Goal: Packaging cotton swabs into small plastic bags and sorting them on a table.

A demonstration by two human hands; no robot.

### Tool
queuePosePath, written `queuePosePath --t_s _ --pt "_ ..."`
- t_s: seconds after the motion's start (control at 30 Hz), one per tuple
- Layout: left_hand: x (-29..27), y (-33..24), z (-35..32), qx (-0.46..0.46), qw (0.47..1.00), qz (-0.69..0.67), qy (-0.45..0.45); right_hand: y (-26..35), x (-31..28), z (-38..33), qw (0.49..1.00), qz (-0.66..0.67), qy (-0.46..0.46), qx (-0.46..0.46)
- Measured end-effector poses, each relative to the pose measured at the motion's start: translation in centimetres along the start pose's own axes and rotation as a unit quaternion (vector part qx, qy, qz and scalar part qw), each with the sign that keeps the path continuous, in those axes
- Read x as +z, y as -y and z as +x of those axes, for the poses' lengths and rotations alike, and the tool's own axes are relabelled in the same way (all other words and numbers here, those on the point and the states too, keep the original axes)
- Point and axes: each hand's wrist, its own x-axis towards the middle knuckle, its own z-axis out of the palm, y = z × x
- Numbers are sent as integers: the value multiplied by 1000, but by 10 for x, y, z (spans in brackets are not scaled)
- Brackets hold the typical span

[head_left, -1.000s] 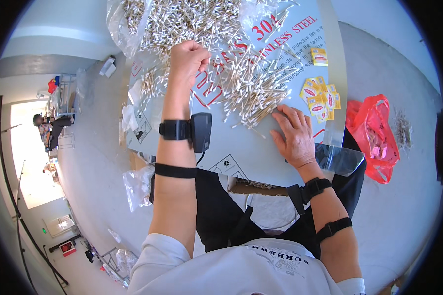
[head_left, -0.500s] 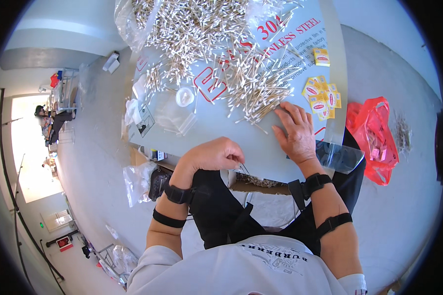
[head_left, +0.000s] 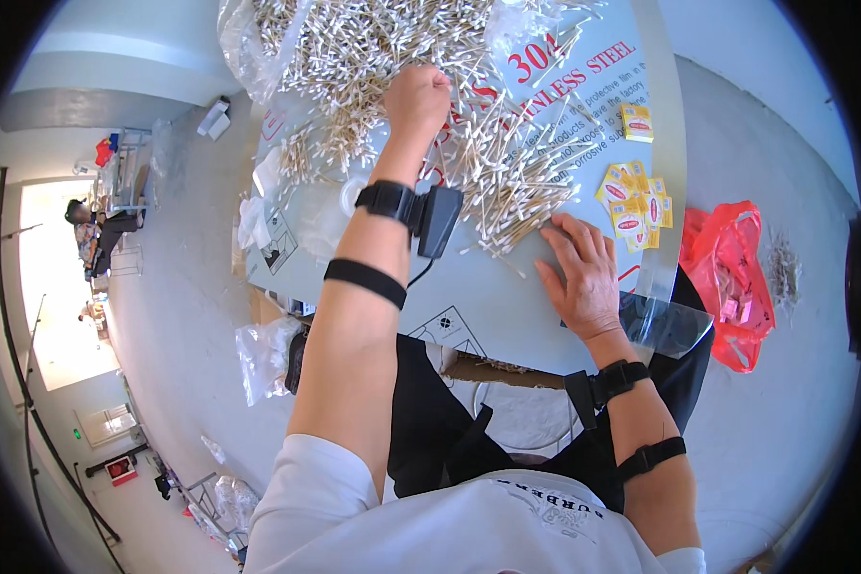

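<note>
My left hand reaches far over the table, to the right edge of a large heap of cotton swabs. Its fingers are curled together, and whatever they hold, if anything, is hidden. My right hand rests on the table with its fingers stretched out. Their tips lie at the near end of a smaller spread of loose cotton swabs. Several yellow-and-white packets lie just beyond that hand, with one yellow box farther back.
Clear plastic bags and a round white lid lie partly behind my left forearm. An open cardboard box stands below the table's near edge. On the floor at right is a red plastic bag. A person sits far left.
My left hand has moved from above my lap at the table's near edge, where it pinched something thin, up to the large swab heap. My right hand has hardly moved.
</note>
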Motion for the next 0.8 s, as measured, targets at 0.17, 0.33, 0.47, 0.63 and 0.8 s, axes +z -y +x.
queuePosePath --t_s 0.17,0.33,0.47,0.63,0.8 --pt "23 -6 22 -19 988 153 10 -3 -1 -1 1000 -2 9 8" --pt "-3 -12 38 -32 972 199 121 -3 0 -2 1000 2 4 7" --pt "-37 -11 14 -25 979 97 179 -5 -1 -1 1000 7 -2 3" --pt "-61 -16 -46 -62 984 -61 157 -5 1 -3 1000 1 -8 2" --pt "-64 11 -68 -107 974 -147 138 -3 3 -1 1000 -6 -13 -3"
